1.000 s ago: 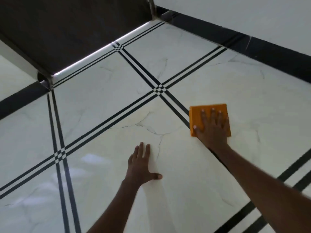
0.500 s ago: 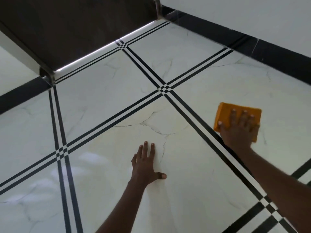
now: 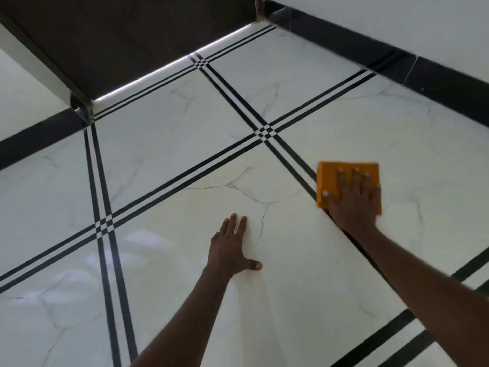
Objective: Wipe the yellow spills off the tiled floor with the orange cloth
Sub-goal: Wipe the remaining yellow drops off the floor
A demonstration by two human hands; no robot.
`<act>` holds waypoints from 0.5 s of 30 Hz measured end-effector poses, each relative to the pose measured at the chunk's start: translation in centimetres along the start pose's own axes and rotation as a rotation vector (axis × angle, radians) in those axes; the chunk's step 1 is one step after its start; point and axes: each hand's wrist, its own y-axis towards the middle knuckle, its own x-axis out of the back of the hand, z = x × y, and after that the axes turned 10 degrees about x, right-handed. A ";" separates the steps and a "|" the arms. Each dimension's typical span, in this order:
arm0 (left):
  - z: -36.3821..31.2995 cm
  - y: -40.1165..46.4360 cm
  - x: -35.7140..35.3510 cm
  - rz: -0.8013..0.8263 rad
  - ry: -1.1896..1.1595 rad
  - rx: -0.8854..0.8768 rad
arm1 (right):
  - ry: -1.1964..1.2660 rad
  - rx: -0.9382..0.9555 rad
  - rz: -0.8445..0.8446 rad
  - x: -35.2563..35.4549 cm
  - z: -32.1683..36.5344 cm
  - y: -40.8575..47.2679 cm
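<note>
A folded orange cloth (image 3: 328,178) lies flat on the white marble-look tiled floor (image 3: 164,144), over the black double stripe right of centre. My right hand (image 3: 353,200) presses on the cloth with straight, spread fingers. My left hand (image 3: 230,247) rests flat on the tile in the middle, fingers straight and thumb out to the right. A faint yellowish tint (image 3: 227,178) shows on the tile just beyond my left hand. I see no distinct yellow puddle.
A dark wooden door (image 3: 127,38) closes off the far side, with a bright gap at its foot. A black skirting (image 3: 436,78) runs along the white wall at the right. Another black skirting (image 3: 37,133) stands at the left.
My right hand slid the cloth right off the stripe, then back left onto it. My left hand stayed planted on the tile.
</note>
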 end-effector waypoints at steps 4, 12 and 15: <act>-1.1 0.1 -0.7 -0.010 0.104 0.021 | 0.042 -0.121 -0.063 1.5 2.8 -11.9; -4.9 1.1 0.3 -0.012 0.332 -0.074 | 0.029 0.368 0.069 -0.5 4.0 -1.7; -8.1 2.2 1.4 0.041 0.255 -0.158 | -0.028 0.169 0.060 -0.7 -3.1 2.8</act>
